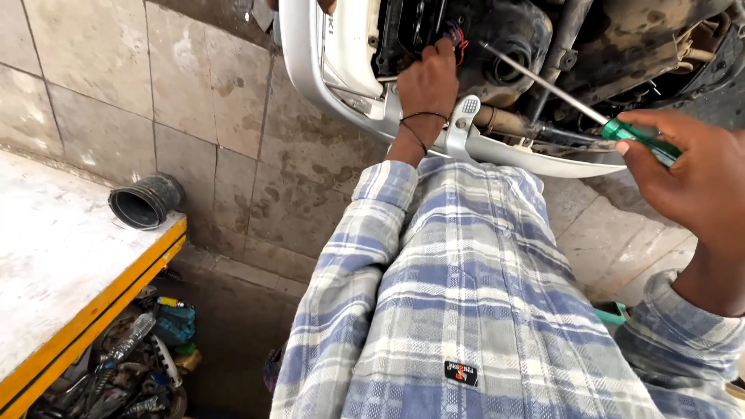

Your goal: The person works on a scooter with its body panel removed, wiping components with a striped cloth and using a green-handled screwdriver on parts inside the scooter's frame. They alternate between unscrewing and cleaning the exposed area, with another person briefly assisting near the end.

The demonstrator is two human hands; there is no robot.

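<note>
Shelf under table [93, 287]: loose tools [132, 365], heaped. Screwdriver [570, 97], green handle: right hand [687, 174] fingers clenched round handle, shaft slanting up-left into vehicle underside [497, 46]. Left hand [428, 81]: fingers at red wires [458, 37], grip unclear. Black hose [145, 202] on table. Tiled wall [155, 85].

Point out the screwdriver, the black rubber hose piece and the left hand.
screwdriver [641, 140], head view, on its green handle.
black rubber hose piece [145, 201], head view, on its outer wall.
left hand [428, 84], head view, on the back.
</note>
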